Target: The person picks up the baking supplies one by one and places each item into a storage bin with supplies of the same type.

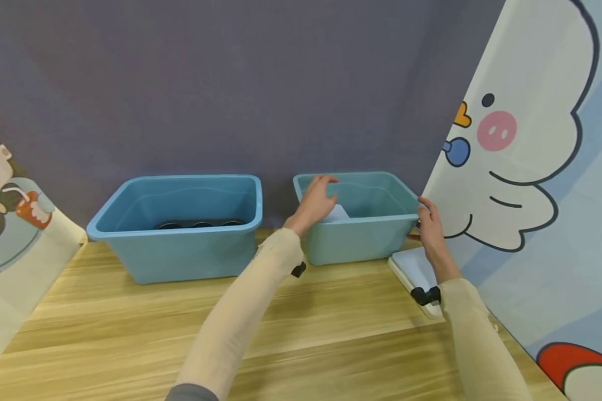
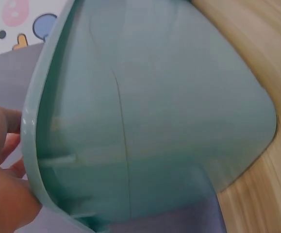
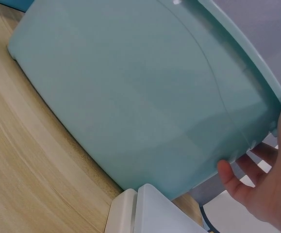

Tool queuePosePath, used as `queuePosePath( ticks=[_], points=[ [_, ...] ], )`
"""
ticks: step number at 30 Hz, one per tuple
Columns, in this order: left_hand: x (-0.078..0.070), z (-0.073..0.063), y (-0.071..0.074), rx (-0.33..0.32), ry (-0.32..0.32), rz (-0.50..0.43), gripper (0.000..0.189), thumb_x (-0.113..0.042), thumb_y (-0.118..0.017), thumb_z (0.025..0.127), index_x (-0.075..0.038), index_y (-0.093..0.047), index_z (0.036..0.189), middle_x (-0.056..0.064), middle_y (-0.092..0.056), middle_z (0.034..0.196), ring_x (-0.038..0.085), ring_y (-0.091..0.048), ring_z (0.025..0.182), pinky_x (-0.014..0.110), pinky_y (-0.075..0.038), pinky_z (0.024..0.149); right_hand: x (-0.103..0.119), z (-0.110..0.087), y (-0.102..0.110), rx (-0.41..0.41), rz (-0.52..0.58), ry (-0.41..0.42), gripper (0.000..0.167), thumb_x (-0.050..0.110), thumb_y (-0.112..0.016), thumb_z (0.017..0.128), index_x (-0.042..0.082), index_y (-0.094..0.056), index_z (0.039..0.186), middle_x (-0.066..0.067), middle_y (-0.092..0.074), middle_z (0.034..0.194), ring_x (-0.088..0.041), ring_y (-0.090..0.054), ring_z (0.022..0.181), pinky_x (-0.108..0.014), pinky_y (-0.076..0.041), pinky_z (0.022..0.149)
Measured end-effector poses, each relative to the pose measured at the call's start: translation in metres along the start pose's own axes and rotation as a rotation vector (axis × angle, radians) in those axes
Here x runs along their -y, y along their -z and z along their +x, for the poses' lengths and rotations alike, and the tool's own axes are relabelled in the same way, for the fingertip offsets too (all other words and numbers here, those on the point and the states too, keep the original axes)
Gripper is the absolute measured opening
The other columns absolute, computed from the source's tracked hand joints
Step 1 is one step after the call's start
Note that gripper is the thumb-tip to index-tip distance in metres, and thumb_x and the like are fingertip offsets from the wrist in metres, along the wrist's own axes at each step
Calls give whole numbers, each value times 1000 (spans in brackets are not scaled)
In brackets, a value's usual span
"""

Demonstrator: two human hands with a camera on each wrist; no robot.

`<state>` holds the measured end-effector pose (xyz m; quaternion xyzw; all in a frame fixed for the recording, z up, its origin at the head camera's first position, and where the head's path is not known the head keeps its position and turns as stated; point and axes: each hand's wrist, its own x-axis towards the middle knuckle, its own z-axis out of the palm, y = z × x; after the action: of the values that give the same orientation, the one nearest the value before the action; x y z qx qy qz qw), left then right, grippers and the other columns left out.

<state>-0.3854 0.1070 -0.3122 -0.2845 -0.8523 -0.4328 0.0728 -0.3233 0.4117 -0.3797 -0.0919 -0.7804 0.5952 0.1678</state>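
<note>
A pale green plastic bin (image 1: 356, 239) stands on the wooden table against the dark backdrop. My left hand (image 1: 315, 203) reaches over its left rim with bent fingers, thumb and forefinger apart. Just below that hand, a whitish flat-faced item (image 1: 337, 213) shows inside the bin; its kind is unclear. In the left wrist view the hand (image 2: 4, 170) is beside the rim, with some fingertips hidden behind it. My right hand (image 1: 430, 225) grips the bin's right rim near the front corner. The right wrist view shows its fingers (image 3: 232, 182) against the underside of the rim.
A larger blue bin (image 1: 180, 256) stands to the left, with several dark round-topped items (image 1: 200, 225) low inside. Two flat white box-like items (image 1: 411, 262) lie stacked under my right wrist, close to the green bin. A cartoon-printed panel (image 1: 532, 223) borders the table on the right.
</note>
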Motion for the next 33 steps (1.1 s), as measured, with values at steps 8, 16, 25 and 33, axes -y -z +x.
queuePosePath(
  ticks=[8, 16, 25, 33],
  points=[
    [-15, -18, -15, -78, -176, -107, 28, -9, -54, 99, -12, -59, 126, 4, -56, 128, 25, -55, 116, 32, -46, 98, 0, 1, 1, 7, 18, -1, 58, 48, -26, 105, 27, -18, 158, -21, -20, 161, -45, -38, 135, -37, -54, 72],
    [-26, -36, -28, -26, -259, -183, 22, -13, -53, 101, -10, -60, 122, 5, -58, 122, 16, -58, 101, 27, -51, 86, 2, -2, -1, 4, 0, 13, 58, 49, -27, 105, 27, -19, 158, -21, -22, 160, -45, -39, 134, -39, -54, 73],
    [-29, -52, -51, 91, -265, -204, 24, -11, -52, 102, -7, -60, 124, 5, -58, 121, 13, -58, 97, 21, -49, 83, 4, -1, 0, 11, 20, -2, 57, 48, -26, 105, 29, -18, 158, -20, -21, 161, -43, -38, 135, -34, -54, 70],
    [-27, -58, -72, 138, -231, -215, 23, -10, -54, 101, -8, -61, 123, 5, -60, 117, 12, -59, 95, 19, -50, 81, 24, -16, 0, 56, 12, -12, 58, 39, -27, 106, 18, -15, 159, -26, -18, 160, -48, -36, 136, -55, -51, 87]
  ],
)
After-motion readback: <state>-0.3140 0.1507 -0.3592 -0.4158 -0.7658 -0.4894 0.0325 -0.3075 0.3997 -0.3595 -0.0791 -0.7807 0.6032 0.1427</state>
